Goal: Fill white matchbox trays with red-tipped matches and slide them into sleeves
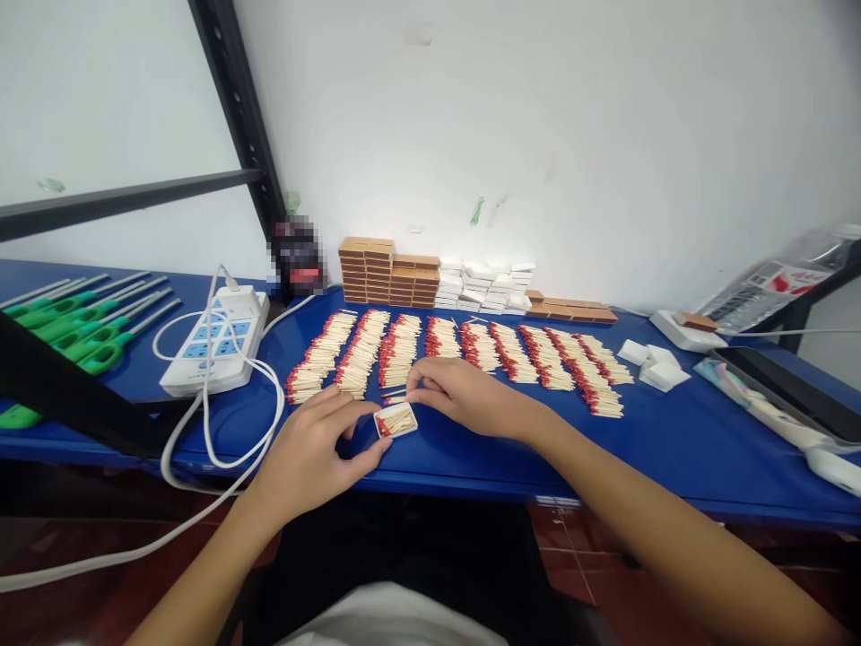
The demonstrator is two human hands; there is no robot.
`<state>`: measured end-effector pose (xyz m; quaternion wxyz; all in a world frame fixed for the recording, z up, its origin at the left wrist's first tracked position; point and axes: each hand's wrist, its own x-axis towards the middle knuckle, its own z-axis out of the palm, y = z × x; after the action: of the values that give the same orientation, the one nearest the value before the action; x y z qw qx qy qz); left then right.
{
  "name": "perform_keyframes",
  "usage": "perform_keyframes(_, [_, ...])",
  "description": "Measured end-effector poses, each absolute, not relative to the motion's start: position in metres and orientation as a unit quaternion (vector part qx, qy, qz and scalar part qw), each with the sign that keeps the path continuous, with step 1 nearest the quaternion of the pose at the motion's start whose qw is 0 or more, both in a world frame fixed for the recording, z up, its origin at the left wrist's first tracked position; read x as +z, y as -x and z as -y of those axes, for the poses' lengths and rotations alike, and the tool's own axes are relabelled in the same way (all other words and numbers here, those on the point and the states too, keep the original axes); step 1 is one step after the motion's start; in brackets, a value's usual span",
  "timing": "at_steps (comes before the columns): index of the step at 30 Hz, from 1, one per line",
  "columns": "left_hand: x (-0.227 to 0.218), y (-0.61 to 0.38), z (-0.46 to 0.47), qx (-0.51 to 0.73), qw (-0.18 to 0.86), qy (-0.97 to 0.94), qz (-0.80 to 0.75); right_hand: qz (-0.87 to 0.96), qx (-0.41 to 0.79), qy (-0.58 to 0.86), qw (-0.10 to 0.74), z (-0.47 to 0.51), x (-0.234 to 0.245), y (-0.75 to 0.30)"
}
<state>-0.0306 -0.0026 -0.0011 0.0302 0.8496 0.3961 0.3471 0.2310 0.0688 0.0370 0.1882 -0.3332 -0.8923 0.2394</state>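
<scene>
My left hand grips a small white matchbox tray by its left end, between thumb and fingers. Inside the tray lie several red-tipped matches. Just behind it, my right hand is closed in a pinch on a couple of matches, red heads pointing left. Long heaps of loose matches run in rows across the blue table, beyond both hands. The fingertips of my right hand are partly hidden by its own knuckles.
Brown matchbox sleeves and white trays are stacked against the wall. A power strip with looping white cables and green-handled screwdrivers lie left. More white trays, a black case and a plastic bottle are right.
</scene>
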Motion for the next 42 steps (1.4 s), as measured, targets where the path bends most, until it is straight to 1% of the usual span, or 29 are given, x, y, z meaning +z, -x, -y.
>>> perform_keyframes(4, [-0.002,0.03,0.002,0.346,0.028,-0.85,-0.396,0.904,0.258,0.301,0.161,-0.063,0.035,-0.226])
perform_keyframes(8, [-0.003,0.031,0.002,0.342,0.028,-0.851,-0.397,0.9,0.26,0.299,0.18,-0.066,0.03,-0.224])
perform_keyframes(12, [-0.003,0.032,0.001,0.341,0.032,-0.851,-0.398,0.898,0.207,0.324,0.213,-0.073,0.023,-0.224])
perform_keyframes(18, [-0.003,0.032,0.002,0.347,0.032,-0.849,-0.398,0.906,0.171,0.332,0.199,-0.078,0.016,-0.223])
perform_keyframes(31, [-0.002,0.031,0.003,0.346,0.031,-0.849,-0.397,0.911,0.167,0.315,0.207,-0.077,0.017,-0.224])
perform_keyframes(42, [-0.001,0.03,0.002,0.343,0.027,-0.851,-0.397,0.898,0.197,0.356,0.168,-0.077,0.021,-0.224])
